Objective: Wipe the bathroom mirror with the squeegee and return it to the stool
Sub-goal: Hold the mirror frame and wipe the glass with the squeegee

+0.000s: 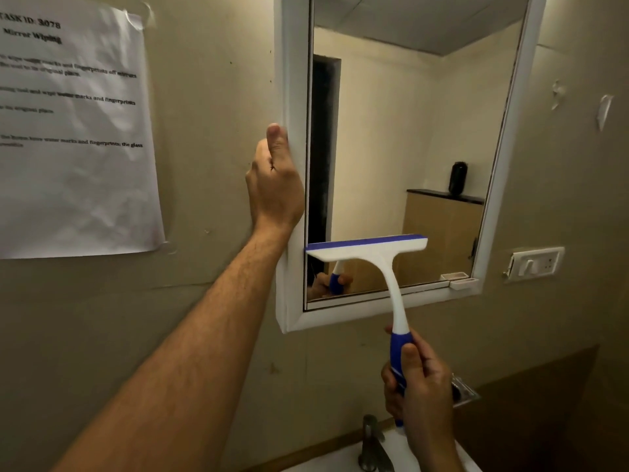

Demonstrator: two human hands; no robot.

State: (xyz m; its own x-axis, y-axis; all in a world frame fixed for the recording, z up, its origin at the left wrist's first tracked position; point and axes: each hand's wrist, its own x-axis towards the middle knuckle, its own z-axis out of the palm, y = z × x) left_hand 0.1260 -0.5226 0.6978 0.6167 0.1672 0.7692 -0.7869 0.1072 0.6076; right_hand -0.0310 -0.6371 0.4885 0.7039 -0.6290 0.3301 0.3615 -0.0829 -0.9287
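A white-framed mirror hangs on the beige wall. My left hand grips the left side of its frame, thumb up along the edge. My right hand is shut on the blue grip of a white squeegee. The squeegee's blue-edged blade lies against the glass near the mirror's lower left corner, roughly level and slightly tilted up to the right. Its handle runs down past the bottom frame to my hand. The stool is out of sight.
A printed task sheet is taped to the wall at the left. A switch plate sits right of the mirror. A metal tap and a white basin rim lie below my right hand.
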